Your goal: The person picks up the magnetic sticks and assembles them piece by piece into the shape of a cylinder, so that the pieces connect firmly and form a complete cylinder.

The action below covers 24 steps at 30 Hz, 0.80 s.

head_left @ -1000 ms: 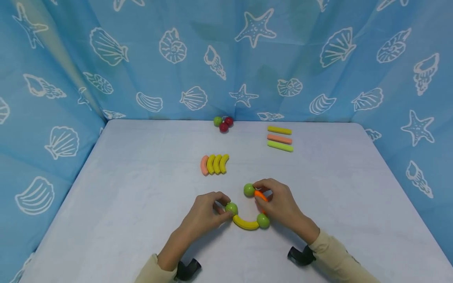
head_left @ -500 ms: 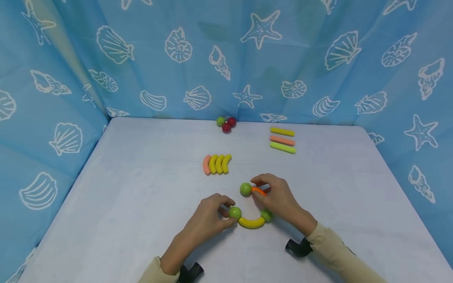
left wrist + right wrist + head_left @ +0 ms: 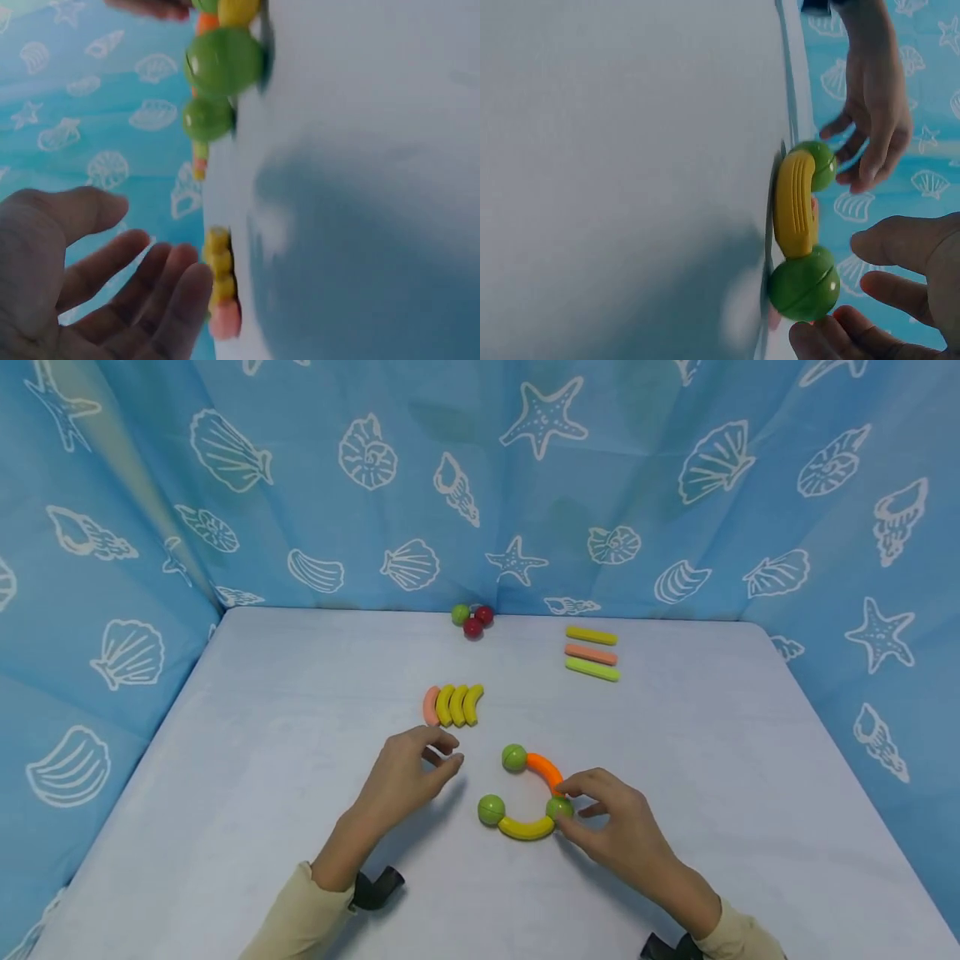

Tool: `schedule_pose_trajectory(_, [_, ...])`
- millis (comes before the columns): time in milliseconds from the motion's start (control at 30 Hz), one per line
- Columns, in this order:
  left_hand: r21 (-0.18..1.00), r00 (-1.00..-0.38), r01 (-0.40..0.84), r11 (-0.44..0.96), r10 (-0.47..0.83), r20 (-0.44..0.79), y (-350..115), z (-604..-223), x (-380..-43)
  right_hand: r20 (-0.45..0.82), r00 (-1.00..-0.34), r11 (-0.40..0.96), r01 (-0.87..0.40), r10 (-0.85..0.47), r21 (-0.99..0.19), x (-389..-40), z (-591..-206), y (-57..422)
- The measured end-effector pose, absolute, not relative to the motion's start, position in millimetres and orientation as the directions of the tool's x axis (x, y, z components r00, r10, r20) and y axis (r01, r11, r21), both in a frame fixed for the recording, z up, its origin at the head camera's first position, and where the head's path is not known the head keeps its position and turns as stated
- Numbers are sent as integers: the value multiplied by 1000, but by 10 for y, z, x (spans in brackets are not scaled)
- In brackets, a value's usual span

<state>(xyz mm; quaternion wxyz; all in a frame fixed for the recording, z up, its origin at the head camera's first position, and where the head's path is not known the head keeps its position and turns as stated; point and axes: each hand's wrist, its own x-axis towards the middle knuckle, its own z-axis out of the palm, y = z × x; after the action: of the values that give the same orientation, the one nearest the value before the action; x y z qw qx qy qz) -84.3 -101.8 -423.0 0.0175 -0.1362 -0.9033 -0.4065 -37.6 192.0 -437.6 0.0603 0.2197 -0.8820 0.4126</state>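
Observation:
A joined chain of toy pieces lies mid-table. It runs from an upper green ball through an orange curved bar, a right green ball and a yellow curved bar to a left green ball. My right hand has thumb and forefinger spread around the right green ball; the right wrist view puts fingertips right at that ball's edge, thumb held off. Holding nothing, my left hand hovers left of the chain with fingers relaxed, near a row of yellow curved bars.
A pink curved bar lies at the row's left end. Farther back are two red balls beside a green ball. Straight bars in yellow, pink and lime lie at back right. A blue shell-print curtain stands behind the white table.
My left hand has left the left green ball and moved up and left. My right hand has gone from the orange curved bar down to the right green ball.

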Motion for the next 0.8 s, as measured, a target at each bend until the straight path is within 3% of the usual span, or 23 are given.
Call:
schedule_pose_trajectory(133, [702, -974, 227, 676, 146, 174, -1096, -4209, -1020, 240, -910, 605, -405, -337, -685, -330, -4353, 1876])
schedule_pose_trajectory(367, [735, -994, 91, 672, 14, 110, -1179, -4220, -1301, 212, -925, 657, -374, -316, -655, -310, -4356, 1844])
schedule_pose_trajectory(800, [689, -994, -98, 718, -35, -105, -1122, -4215, -1657, 235, -924, 600, -375, -301, -707, -376, -4399, 1887])
